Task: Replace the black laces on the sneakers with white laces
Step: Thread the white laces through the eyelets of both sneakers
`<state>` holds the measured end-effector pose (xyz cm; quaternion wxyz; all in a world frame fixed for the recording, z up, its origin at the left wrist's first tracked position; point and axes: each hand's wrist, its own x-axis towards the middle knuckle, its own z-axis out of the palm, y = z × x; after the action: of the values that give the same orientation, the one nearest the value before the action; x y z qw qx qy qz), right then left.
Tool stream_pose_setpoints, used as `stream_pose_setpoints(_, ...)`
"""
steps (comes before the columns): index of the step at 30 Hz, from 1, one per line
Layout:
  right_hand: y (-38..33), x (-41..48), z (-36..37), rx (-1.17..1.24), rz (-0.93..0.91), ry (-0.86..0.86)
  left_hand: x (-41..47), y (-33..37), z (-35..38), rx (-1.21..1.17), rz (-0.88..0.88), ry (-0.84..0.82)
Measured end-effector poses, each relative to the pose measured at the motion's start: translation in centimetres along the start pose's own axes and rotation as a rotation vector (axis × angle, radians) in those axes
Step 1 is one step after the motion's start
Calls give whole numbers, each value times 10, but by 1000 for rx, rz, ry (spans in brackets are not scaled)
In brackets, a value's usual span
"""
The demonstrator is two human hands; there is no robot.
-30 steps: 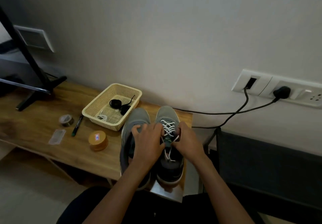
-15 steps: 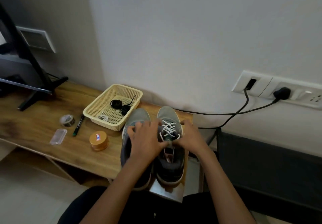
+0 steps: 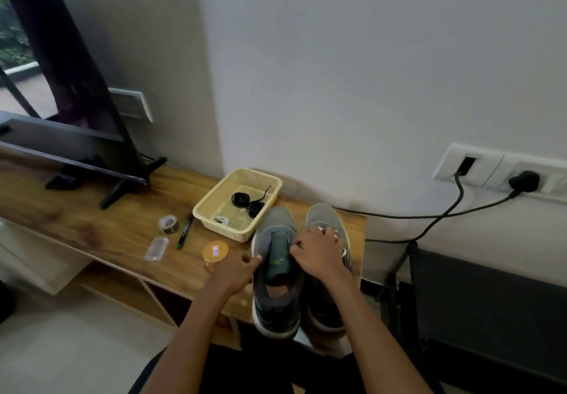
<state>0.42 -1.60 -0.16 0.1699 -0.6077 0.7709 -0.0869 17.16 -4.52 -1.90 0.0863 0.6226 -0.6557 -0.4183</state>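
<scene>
Two grey sneakers stand side by side at the right end of the wooden table (image 3: 92, 228). The left sneaker (image 3: 276, 286) has no lace, and its dark tongue lies bare. My left hand (image 3: 236, 269) grips its left edge with curled fingers. My right hand (image 3: 319, 252) lies across the right sneaker (image 3: 323, 212), hiding most of its white lace (image 3: 344, 252), while its thumb and forefinger pinch the left sneaker's right edge. In the cream basket (image 3: 245, 172) behind the shoes lie coiled black laces (image 3: 242, 199) and a white lace (image 3: 221, 219).
Left of the sneakers on the table are an orange-lidded jar (image 3: 215, 251), a marker (image 3: 185, 231), a tape roll (image 3: 168, 224) and a clear plastic case (image 3: 156, 249). A TV (image 3: 76, 136) stands at the far left. Black cables (image 3: 429, 218) hang from wall sockets (image 3: 491, 166) at the right.
Both hands left the right sneaker's white lace. The left hand moved to the left sneaker's outer edge, and the right hand shifted left across the shoes. The camera tilted up and left.
</scene>
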Motion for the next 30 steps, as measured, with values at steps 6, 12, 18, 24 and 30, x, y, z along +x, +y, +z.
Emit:
stream_pose_setpoints(6, 11, 5, -6, 19, -67, -186, -1, -6, -6, 48, -8, -115)
stream_pose_setpoints(12, 28, 14, -11, 20, -110, -261, 6, -14, -10, -40, -8, -181)
stream_pose_setpoints(18, 23, 29, -18, 55, -156, -66, 11, -13, -16, -251, -33, -72)
stream_pose_setpoints(24, -87, 107, -1, 156, -367, -83, 29, 0, -20, -359, 27, 439)
stream_pose_setpoints(30, -135, 163, 54, -97, -464, -326, 41, 1, -36, -516, -63, 627)
